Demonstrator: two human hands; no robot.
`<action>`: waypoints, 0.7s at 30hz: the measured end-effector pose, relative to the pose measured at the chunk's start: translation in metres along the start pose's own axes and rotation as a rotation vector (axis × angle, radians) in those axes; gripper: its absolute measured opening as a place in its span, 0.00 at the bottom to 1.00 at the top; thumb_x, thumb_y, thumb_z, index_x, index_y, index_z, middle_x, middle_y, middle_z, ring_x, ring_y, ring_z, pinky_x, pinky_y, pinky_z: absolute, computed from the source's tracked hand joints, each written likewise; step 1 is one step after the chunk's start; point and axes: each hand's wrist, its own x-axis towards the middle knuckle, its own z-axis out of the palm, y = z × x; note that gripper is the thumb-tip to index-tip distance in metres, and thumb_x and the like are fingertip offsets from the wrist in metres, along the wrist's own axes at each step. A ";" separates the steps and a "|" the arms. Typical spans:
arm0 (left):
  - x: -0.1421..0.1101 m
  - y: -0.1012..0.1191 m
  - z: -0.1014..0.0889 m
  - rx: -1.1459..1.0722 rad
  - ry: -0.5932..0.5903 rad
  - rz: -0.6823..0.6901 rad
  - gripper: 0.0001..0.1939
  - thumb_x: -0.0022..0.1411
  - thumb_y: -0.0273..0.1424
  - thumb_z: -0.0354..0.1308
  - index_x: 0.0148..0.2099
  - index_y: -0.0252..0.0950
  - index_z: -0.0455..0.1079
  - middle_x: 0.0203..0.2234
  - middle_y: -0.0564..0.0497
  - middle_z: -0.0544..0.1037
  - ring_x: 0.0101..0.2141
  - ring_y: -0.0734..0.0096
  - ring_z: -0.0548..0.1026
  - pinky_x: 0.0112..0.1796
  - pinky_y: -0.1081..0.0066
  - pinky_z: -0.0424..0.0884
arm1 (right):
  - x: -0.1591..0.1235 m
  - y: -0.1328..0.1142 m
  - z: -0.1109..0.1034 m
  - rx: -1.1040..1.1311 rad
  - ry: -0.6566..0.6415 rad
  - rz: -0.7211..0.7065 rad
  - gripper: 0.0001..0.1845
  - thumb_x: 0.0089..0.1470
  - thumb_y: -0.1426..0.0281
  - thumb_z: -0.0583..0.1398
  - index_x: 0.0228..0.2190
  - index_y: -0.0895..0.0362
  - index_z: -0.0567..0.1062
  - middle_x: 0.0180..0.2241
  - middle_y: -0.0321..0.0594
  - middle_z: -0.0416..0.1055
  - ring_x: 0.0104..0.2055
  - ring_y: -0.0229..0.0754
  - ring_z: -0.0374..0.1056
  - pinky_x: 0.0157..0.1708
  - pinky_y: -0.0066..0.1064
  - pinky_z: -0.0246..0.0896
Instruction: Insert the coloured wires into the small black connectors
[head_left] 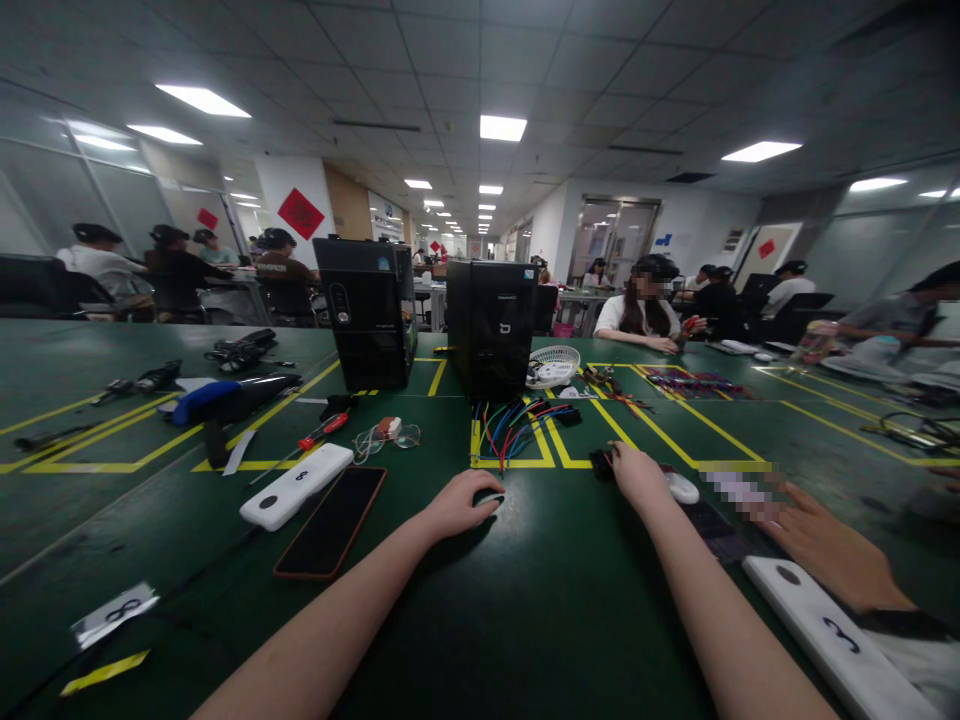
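Note:
On the green table, my left hand (463, 503) has its fingers curled over a small pale object (491, 498) that I cannot make out. Farther right, my right hand (636, 470) is closed with its fingertips on a small black part (602, 463), mostly hidden by the fingers. Red, blue and black wires (506, 425) lie loosely just beyond my hands. Two black computer towers (491, 330) stand upright behind the wires. To the left of my left hand lies a dark phone (334, 522) with an orange edge.
A white bar marked 8 (300, 485), a red screwdriver (322, 430) and glasses (405, 436) lie left. At right, another person's hand (832, 545) reaches over a white bar marked 3 (832, 625). A white basket (555, 366) and cable bundles (697, 383) sit farther back.

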 end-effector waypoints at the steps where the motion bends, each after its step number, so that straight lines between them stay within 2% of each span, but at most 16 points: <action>1: 0.000 0.001 0.000 0.001 0.002 -0.001 0.11 0.59 0.32 0.55 0.44 0.38 0.71 0.42 0.48 0.74 0.45 0.63 0.69 0.49 0.65 0.63 | 0.000 0.000 -0.001 -0.011 0.032 0.024 0.22 0.60 0.69 0.43 0.51 0.61 0.66 0.41 0.54 0.72 0.41 0.47 0.70 0.38 0.33 0.59; 3: 0.000 0.001 0.000 0.002 0.003 0.003 0.11 0.59 0.31 0.55 0.44 0.38 0.71 0.42 0.48 0.74 0.45 0.63 0.69 0.49 0.65 0.63 | -0.001 -0.003 -0.004 -0.019 0.093 0.032 0.23 0.60 0.70 0.43 0.54 0.62 0.63 0.41 0.54 0.72 0.41 0.47 0.70 0.37 0.32 0.59; 7: 0.000 0.000 0.001 0.006 0.014 0.016 0.11 0.59 0.31 0.55 0.44 0.38 0.71 0.42 0.48 0.74 0.45 0.64 0.70 0.49 0.65 0.63 | -0.003 -0.008 -0.007 0.049 0.168 -0.040 0.27 0.60 0.64 0.45 0.58 0.63 0.56 0.44 0.53 0.71 0.43 0.47 0.69 0.38 0.31 0.58; 11: 0.001 -0.001 0.002 0.007 0.014 0.009 0.11 0.58 0.31 0.56 0.44 0.38 0.71 0.42 0.48 0.74 0.45 0.64 0.70 0.49 0.64 0.63 | -0.001 -0.003 -0.010 0.066 0.138 -0.112 0.21 0.60 0.68 0.45 0.48 0.61 0.71 0.46 0.49 0.71 0.47 0.45 0.67 0.40 0.28 0.57; 13: 0.001 -0.002 0.002 0.004 0.015 0.010 0.11 0.58 0.31 0.56 0.44 0.38 0.71 0.42 0.48 0.75 0.45 0.64 0.70 0.49 0.64 0.63 | 0.000 0.003 -0.012 0.034 0.120 -0.112 0.20 0.58 0.70 0.46 0.42 0.59 0.75 0.44 0.48 0.73 0.46 0.45 0.68 0.40 0.28 0.57; 21: 0.000 -0.002 0.000 0.008 0.010 0.016 0.11 0.58 0.31 0.55 0.44 0.38 0.71 0.42 0.48 0.75 0.45 0.64 0.70 0.49 0.65 0.63 | 0.000 0.011 -0.015 0.002 0.053 -0.133 0.18 0.54 0.73 0.50 0.41 0.59 0.76 0.42 0.47 0.74 0.44 0.46 0.68 0.39 0.29 0.57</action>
